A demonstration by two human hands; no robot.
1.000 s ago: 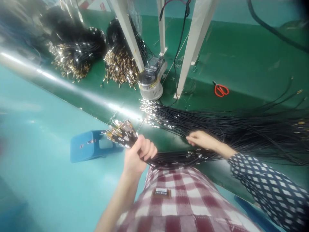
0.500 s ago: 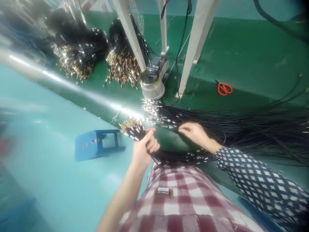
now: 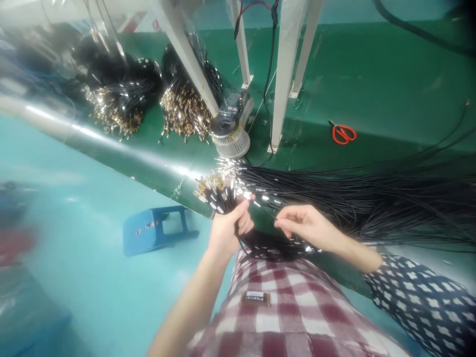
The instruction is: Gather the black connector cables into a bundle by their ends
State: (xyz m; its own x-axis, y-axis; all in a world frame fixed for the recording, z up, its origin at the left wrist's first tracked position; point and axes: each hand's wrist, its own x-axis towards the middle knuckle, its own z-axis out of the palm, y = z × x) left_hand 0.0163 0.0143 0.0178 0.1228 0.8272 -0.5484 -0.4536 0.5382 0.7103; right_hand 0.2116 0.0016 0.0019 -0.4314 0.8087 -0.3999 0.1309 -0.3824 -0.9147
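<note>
My left hand (image 3: 233,227) is closed around a bundle of black cables (image 3: 223,197), whose silver and gold-coloured metal ends fan out above the fist. The rest of that bundle (image 3: 273,244) trails rightward under my hands, across the apron. With thumb and fingertips, my right hand (image 3: 310,225) pinches a single thin black cable (image 3: 270,214); its tip points toward the left fist. Just beyond both hands lies a large spread of loose black cables (image 3: 334,191), running off to the right, with silver ends gathered at the left.
Red-handled scissors (image 3: 344,134) lie on the green table (image 3: 372,74). A grey round device (image 3: 231,141) stands by white metal legs (image 3: 280,84). Cable bundles with gold-coloured ends (image 3: 186,109) sit at the back left. Below the table edge is a blue stool (image 3: 143,230).
My right hand has moved down and toward me from the loose cables, and one cable now shows between its fingertips. My left hand has shifted slightly right with its bundle.
</note>
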